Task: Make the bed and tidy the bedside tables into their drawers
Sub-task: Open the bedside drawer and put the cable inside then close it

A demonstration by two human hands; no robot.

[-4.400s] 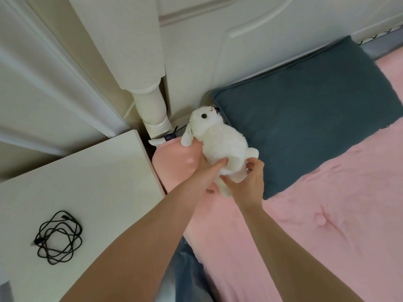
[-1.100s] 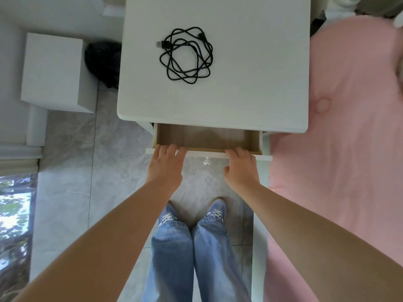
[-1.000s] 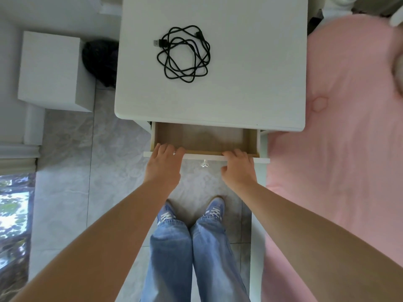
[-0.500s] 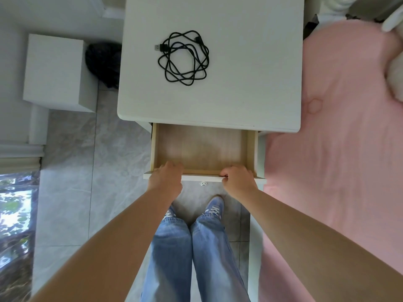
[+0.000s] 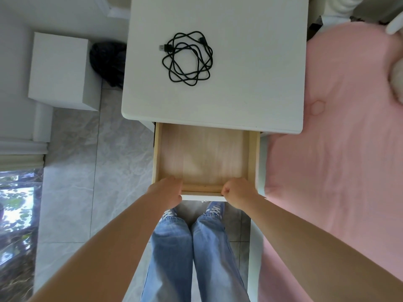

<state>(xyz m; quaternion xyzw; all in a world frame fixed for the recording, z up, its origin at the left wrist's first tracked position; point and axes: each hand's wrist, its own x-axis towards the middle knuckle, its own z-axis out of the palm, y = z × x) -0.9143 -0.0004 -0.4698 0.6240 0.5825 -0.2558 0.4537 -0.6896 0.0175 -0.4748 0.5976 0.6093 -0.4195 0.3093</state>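
A white bedside table [image 5: 250,88] stands directly below me, with a coiled black USB cable [image 5: 188,58] lying on its top. Its wooden drawer [image 5: 202,155] is pulled well out and shows a bare light-wood bottom. My left hand [image 5: 166,189] grips the drawer's front edge at the left. At the right end of that same edge, my right hand [image 5: 238,191] is curled over it. The pink quilt [image 5: 340,162] covers the bed to the right. A white plush toy [image 5: 397,81] is cut off at the right edge.
A white box [image 5: 58,68] sits on the floor to the left, with a black bag [image 5: 108,62] between it and the table. Grey marble tiles [image 5: 87,182] cover the floor. My jeans and blue shoes [image 5: 214,209] are under the drawer front. A window is at the lower left.
The drawer has slid further out toward me, from a narrow gap to most of its depth. Both hands stayed on its front edge and came back with it.
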